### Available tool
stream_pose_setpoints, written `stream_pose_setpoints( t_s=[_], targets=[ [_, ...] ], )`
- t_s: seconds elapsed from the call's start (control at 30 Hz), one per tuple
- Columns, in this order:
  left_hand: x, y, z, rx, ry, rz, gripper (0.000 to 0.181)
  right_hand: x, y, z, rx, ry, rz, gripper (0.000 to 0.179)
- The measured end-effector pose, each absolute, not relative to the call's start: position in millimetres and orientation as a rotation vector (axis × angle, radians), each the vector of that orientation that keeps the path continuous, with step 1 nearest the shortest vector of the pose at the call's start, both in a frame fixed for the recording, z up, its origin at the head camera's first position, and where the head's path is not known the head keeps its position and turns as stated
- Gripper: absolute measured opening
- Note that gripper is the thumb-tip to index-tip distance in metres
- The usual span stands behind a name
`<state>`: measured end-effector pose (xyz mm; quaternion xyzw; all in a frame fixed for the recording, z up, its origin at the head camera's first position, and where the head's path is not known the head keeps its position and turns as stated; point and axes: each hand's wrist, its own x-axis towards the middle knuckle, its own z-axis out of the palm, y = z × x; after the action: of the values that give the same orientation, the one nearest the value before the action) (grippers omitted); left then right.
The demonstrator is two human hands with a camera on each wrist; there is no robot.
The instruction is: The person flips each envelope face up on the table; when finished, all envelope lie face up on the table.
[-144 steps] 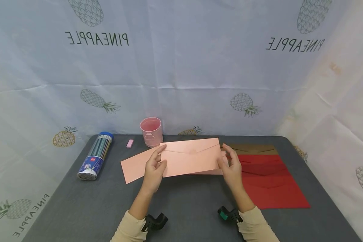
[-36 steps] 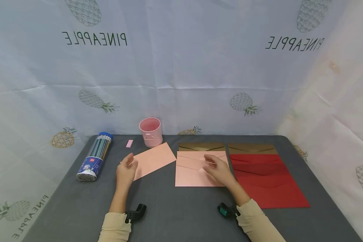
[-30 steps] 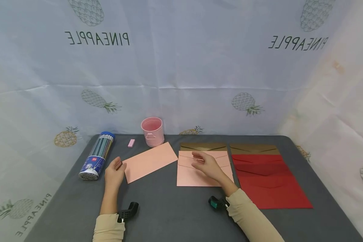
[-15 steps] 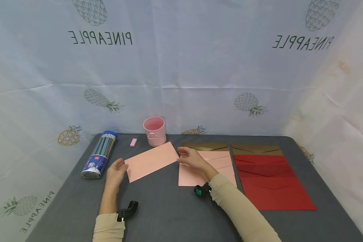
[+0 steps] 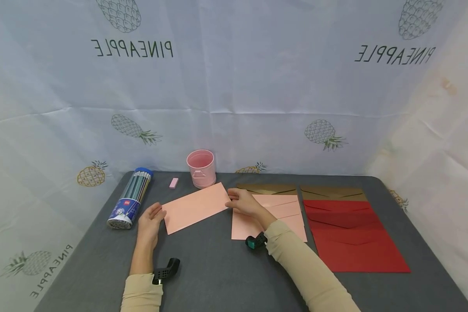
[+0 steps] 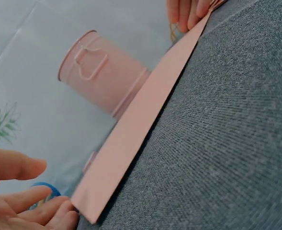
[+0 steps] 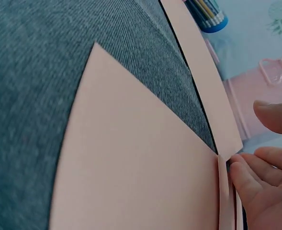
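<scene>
A pink envelope [image 5: 196, 208] lies flat and slanted on the grey table, plain side up. My left hand [image 5: 150, 222] is at its left end; in the left wrist view the fingertips [image 6: 66, 211] touch that edge and the thumb [image 6: 23, 165] stands apart. At the opposite end is my right hand [image 5: 245, 203], its fingertips [image 7: 236, 165] by the envelope's corner and its thumb [image 7: 272, 117] raised off the paper. Beneath the right hand and wrist lie overlapping pink envelopes [image 5: 284, 225], flaps up, with a gold envelope [image 5: 265, 188] behind them.
Red envelopes [image 5: 359, 242] overlap at the right, another gold envelope [image 5: 335, 193] behind them. A pink bucket [image 5: 201, 169] stands at the back beside a small pink eraser [image 5: 173, 183]. A tube of pencils [image 5: 130, 199] lies at the left. Printed cloth [image 5: 234, 86] hangs behind the table.
The pink envelope held up by both hands earlier now lies among the pink ones at centre right. My right hand has since moved left to the slanted envelope; my left hand has settled at its left end.
</scene>
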<state>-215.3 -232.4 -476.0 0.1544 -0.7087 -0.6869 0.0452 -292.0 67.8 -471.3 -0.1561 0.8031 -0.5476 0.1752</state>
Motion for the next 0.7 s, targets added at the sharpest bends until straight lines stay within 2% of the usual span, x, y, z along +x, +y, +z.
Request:
stream_pose_setpoints(
  t_s=[0.47, 0.7],
  targets=[
    [-217.1, -227.5, -477.3, 0.614, -1.925, -2.129, 0.059, -286.5, 57.5, -471.2, -0.228, 2.182, -1.776, 0.053],
    [-217.7, -228.4, -475.5, 0.549, -1.939, -2.218, 0.056, -282.2, 62.1, -473.2, -0.189, 2.125, -1.859, 0.053]
  ],
)
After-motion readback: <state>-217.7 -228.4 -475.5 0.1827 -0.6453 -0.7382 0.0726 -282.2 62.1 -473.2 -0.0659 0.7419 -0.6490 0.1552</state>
